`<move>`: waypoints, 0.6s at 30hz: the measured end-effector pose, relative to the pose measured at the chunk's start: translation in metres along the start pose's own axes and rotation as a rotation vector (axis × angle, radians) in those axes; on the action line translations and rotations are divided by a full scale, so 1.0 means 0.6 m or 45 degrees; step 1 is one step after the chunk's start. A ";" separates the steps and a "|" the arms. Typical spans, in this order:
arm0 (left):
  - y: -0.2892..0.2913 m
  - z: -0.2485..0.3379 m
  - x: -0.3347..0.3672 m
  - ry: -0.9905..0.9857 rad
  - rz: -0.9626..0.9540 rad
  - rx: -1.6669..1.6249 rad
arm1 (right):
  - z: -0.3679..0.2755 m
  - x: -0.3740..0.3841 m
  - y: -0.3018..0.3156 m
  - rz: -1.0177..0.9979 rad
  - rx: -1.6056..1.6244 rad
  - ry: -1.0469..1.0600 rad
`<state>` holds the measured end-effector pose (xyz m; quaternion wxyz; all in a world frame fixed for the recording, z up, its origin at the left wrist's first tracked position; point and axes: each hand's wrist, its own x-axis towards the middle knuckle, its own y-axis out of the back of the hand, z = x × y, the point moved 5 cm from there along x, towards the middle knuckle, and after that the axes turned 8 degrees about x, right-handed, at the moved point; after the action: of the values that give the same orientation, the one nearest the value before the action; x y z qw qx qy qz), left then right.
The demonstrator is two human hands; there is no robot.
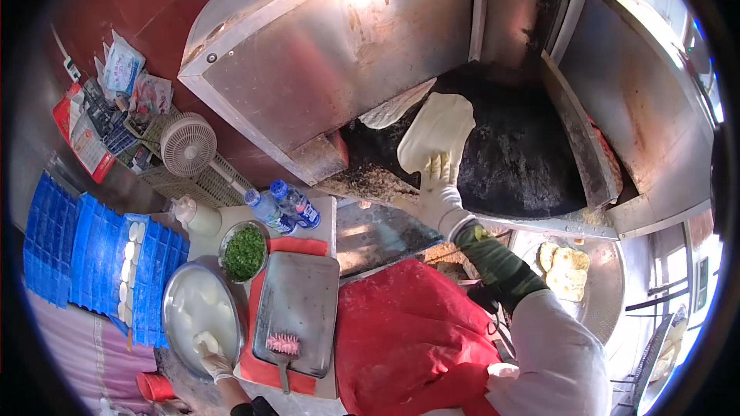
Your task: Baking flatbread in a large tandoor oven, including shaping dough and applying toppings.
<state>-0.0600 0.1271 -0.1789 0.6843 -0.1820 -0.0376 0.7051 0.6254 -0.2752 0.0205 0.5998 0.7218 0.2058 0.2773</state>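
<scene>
My right hand (440,189), in a white glove, reaches over the black griddle (524,162). Its fingers are stretched out on the near end of a long, flat sheet of raw dough (438,127). Behind that sheet, a second dough sheet (397,106) lies against the metal wall. Down at the left, my gloved left hand (219,364) is at the near rim of a round metal basin (173,337). Its fingers are closed on a pale dough piece (205,341); the fingertips show only partly. Other pale dough pieces lie in the basin.
Beside the basin are a bowl of chopped greens (244,253), two bottles (297,204) and a metal tray (301,285) with a pink spiked roller (283,344). Blue crates (96,254) stand at left. Browned flatbreads (568,271) sit in a metal pan (605,293) at right.
</scene>
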 end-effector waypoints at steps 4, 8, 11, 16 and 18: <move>0.016 0.084 -0.043 -0.334 0.059 0.612 | 0.014 0.043 0.009 -0.168 0.263 0.179; -0.128 0.076 -0.122 0.069 0.188 -0.083 | 0.120 0.145 -0.010 0.245 0.052 0.027; -0.154 0.091 -0.141 0.078 0.232 -0.089 | 0.188 0.241 -0.005 0.246 0.068 -0.084; -0.096 0.086 -0.130 -0.053 0.246 -0.019 | 0.158 0.263 0.002 0.273 0.519 -0.225; -0.092 0.076 -0.109 0.001 0.205 -0.107 | 0.135 0.219 -0.022 0.354 0.315 -0.115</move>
<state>-0.0220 0.0753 -0.1062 0.6172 -0.2133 -0.0520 0.7555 0.7783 -0.2508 0.0174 0.4712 0.8231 0.1096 0.2974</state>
